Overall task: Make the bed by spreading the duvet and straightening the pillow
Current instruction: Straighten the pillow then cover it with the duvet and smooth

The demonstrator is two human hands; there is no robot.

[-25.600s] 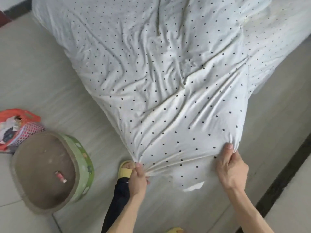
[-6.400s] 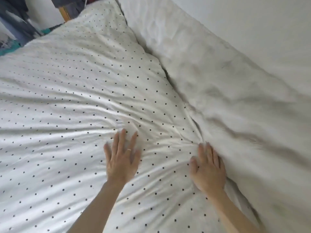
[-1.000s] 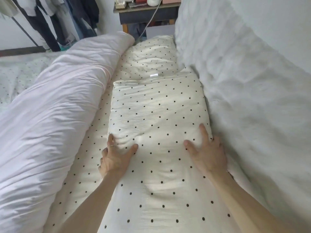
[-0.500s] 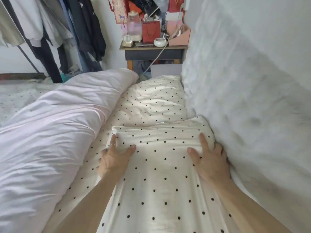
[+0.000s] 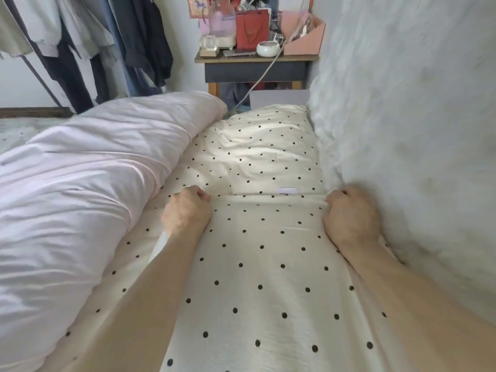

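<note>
Pale fleecy wall covering (image 5: 416, 130), right of the bed. White duvet (image 5: 80, 197), bunched in a long roll along the bed's left side. Dotted pillow (image 5: 263, 277), lengthwise between duvet and wall, on a matching dotted sheet (image 5: 263, 146). Hanging clothes (image 5: 107, 41), far left. Cluttered table (image 5: 255, 68), beyond the bed. Left hand (image 5: 186, 210), right hand (image 5: 350, 214): each fist grips a far pillow corner.

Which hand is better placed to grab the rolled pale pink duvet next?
Left, probably: the left hand grips the black-dotted cream pillow beside the pale pink duvet; the right hand grips it against the fluffy white covering.
</note>
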